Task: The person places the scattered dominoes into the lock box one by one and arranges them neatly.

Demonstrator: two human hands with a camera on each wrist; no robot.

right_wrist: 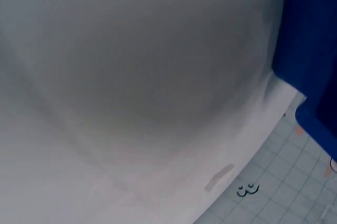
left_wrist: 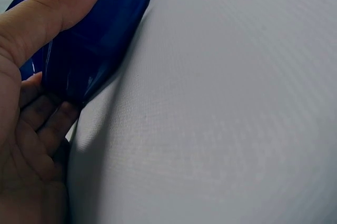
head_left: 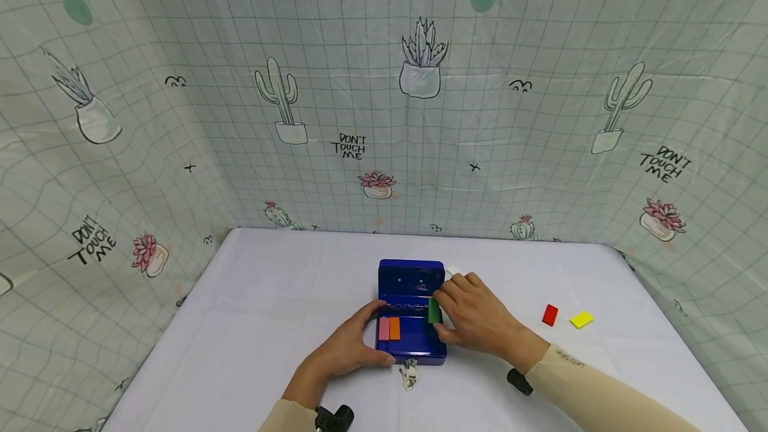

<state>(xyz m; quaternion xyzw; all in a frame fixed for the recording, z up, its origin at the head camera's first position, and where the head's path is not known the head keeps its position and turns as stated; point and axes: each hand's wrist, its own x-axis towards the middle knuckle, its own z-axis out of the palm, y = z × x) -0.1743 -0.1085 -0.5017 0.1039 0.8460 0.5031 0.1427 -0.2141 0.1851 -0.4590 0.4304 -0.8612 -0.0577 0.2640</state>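
Note:
A blue cash box lies on the table with its lid raised at the back. Around its left side my left hand holds it, thumb at the front corner and fingers towards the hinge; the left wrist view shows that thumb on the blue wall. Inside, at the left, a pink block and an orange block lie side by side. My right hand pinches a green block over the box's right end. In the right wrist view only the box's edge shows, no fingers.
Keys hang from the box's front lock. On the white table, a red block and a yellow block lie to the right. Behind my right hand a white piece is partly hidden. A patterned cloth stands behind the table.

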